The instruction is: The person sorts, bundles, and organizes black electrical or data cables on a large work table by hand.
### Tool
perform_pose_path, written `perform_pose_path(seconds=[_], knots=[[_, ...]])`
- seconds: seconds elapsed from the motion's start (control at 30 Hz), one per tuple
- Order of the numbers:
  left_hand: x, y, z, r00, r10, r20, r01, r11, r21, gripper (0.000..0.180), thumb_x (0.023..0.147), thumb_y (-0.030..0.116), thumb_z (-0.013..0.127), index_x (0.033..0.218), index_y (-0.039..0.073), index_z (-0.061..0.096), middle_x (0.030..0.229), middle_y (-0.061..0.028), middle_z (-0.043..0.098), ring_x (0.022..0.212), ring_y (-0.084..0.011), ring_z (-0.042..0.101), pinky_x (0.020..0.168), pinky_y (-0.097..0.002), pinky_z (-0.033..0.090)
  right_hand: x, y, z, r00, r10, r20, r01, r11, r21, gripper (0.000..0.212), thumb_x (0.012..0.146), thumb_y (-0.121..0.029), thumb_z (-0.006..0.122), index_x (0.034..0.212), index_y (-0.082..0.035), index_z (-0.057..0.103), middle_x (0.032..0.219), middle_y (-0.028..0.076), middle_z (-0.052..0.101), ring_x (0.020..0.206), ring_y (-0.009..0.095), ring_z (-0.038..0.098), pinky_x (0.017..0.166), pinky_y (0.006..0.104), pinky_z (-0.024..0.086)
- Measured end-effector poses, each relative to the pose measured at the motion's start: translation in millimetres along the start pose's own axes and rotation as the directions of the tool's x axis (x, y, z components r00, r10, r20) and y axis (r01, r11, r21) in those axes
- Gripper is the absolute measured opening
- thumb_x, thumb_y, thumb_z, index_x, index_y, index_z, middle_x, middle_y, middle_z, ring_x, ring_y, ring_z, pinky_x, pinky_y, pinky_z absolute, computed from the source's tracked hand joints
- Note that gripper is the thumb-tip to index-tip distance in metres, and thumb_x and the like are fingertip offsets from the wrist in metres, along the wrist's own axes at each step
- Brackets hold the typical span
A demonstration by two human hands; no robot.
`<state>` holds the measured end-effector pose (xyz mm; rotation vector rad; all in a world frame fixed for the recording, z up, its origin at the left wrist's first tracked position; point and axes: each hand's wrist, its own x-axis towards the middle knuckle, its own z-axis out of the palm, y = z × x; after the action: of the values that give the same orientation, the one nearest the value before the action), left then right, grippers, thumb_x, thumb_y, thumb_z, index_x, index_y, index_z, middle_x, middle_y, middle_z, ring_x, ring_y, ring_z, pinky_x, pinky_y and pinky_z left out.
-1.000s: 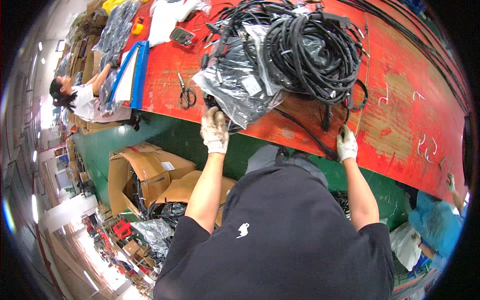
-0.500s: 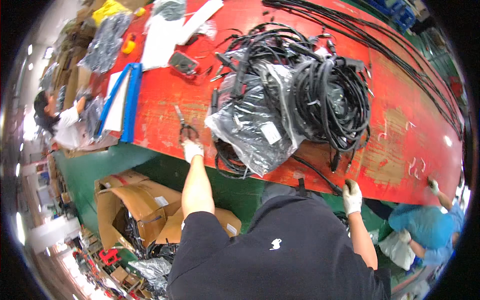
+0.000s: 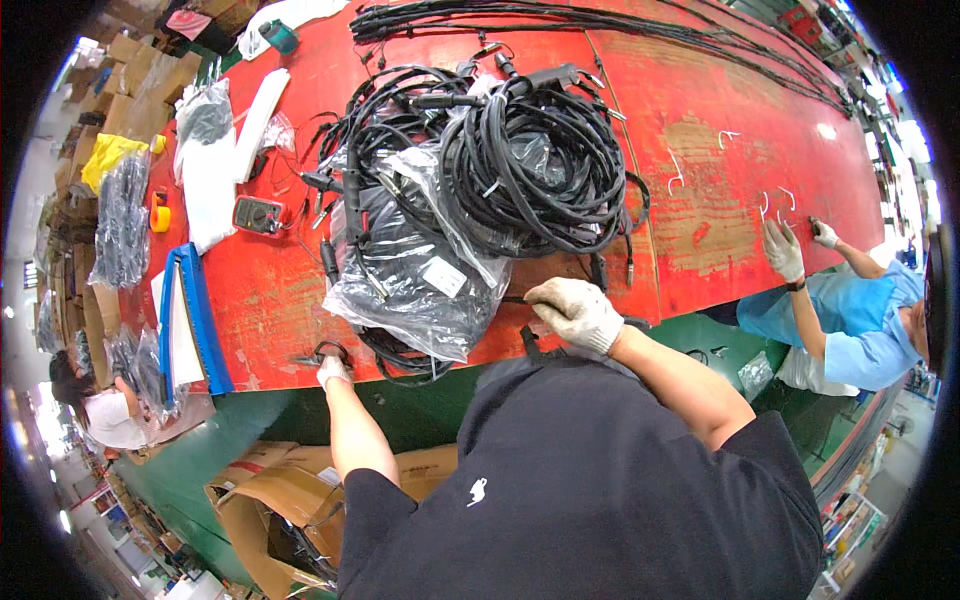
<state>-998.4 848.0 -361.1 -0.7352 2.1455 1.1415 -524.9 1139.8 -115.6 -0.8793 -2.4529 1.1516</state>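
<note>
My left hand (image 3: 336,371), in a white glove, is at the near table edge, closed round the dark handles of scissors (image 3: 327,353). My gloved right hand (image 3: 578,314) is curled over a black cable (image 3: 514,299) just in front of my body; the fingers hide part of it. Beyond the hands lies a clear plastic bag (image 3: 410,290) of black cables with a white label. A thick coil of black cable (image 3: 490,150) with connectors rests against and partly over the bag.
A multimeter (image 3: 260,215), a blue frame (image 3: 192,320) and orange tape (image 3: 160,212) are at left on the red table (image 3: 270,340). Long cables (image 3: 600,22) stretch along the far side. Cardboard boxes (image 3: 285,500) stand below. A co-worker in blue (image 3: 840,320) is at right.
My right hand has moved left from the table edge to the cable near the bag. My left hand remains on the scissors, now turned more sideways. The view has shifted; the co-worker's hand reaches over the table.
</note>
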Motion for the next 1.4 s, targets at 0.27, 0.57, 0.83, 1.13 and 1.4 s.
perform_pose_path(seconds=[0.27, 0.57, 0.83, 1.13, 1.4], knots=[[-225.3, 71.0, -4.1, 0.672, 0.695, 0.257, -0.623, 0.718, -0.31, 0.018, 0.097, 0.027, 0.055, 0.101, 0.011, 0.062, 0.078, 0.0012, 0.057, 0.06, -0.0082, 0.047, 0.051, -0.0217, 0.036, 33.9, -40.6, -16.8, 0.961, 0.242, 0.131, -0.275, 0.848, 0.453, 0.044, 0.096, -0.02, 0.066, 0.136, -0.003, 0.059, 0.122, 0.016, 0.07, 0.116, 0.023, 0.067, 0.102, 0.0339, 0.049], [-442.1, 59.8, 145.4, -0.001, 0.522, 0.853, -0.808, 0.503, -0.308, 0.043, 0.088, 0.014, 0.065, 0.129, 0.001, 0.059, 0.096, -0.0079, 0.067, 0.081, -0.0178, 0.064, 0.073, -0.0317, 0.054, 52.7, -36.9, -34.6, 0.966, 0.192, -0.171, -0.096, 0.885, 0.455, 0.076, 0.09, -0.03, 0.077, 0.152, -0.004, 0.042, 0.125, 0.019, 0.064, 0.114, 0.024, 0.062, 0.102, 0.0354, 0.048], [-460.8, 150.5, 245.2, -0.121, 0.686, 0.717, -0.989, -0.022, -0.146, 0.039, 0.096, 0.031, 0.069, 0.121, 0.002, 0.067, 0.111, -0.0197, 0.071, 0.102, -0.0379, 0.068, 0.094, -0.0434, 0.052, -24.9, 13.2, -72.7, 0.846, 0.499, -0.186, -0.173, 0.588, 0.79, 0.056, 0.091, -0.011, 0.072, 0.143, -0.008, 0.051, 0.091, -0.004, 0.057, 0.078, 0.006, 0.054, 0.071, 0.0236, 0.048], [-458.6, 199.4, 354.3, 0.173, 0.506, 0.845, -0.836, -0.378, 0.397, 0.063, 0.084, 0.053, 0.074, 0.122, 0.003, 0.069, 0.122, -0.0259, 0.069, 0.114, -0.0403, 0.068, 0.098, -0.047, 0.053, -70.8, -12.2, -58.7, 0.824, 0.542, -0.168, -0.151, 0.494, 0.856, 0.061, 0.091, 0.001, 0.068, 0.148, -0.007, 0.048, 0.093, -0.004, 0.058, 0.083, 0.006, 0.055, 0.076, 0.0224, 0.049], [-553.2, 72.5, 329.5, 0.076, 0.673, 0.735, -0.997, 0.063, 0.046, 0.056, 0.077, 0.037, 0.079, 0.114, -0.001, 0.06, 0.105, -0.026, 0.07, 0.097, -0.0439, 0.069, 0.089, -0.0499, 0.055, -109.2, 9.9, -60.0, 0.718, 0.695, -0.048, 0.17, -0.108, 0.98, 0.054, 0.091, 0.011, 0.064, 0.142, -0.004, 0.052, 0.115, 0.004, 0.061, 0.096, 0.01, 0.06, 0.083, 0.0254, 0.052]])
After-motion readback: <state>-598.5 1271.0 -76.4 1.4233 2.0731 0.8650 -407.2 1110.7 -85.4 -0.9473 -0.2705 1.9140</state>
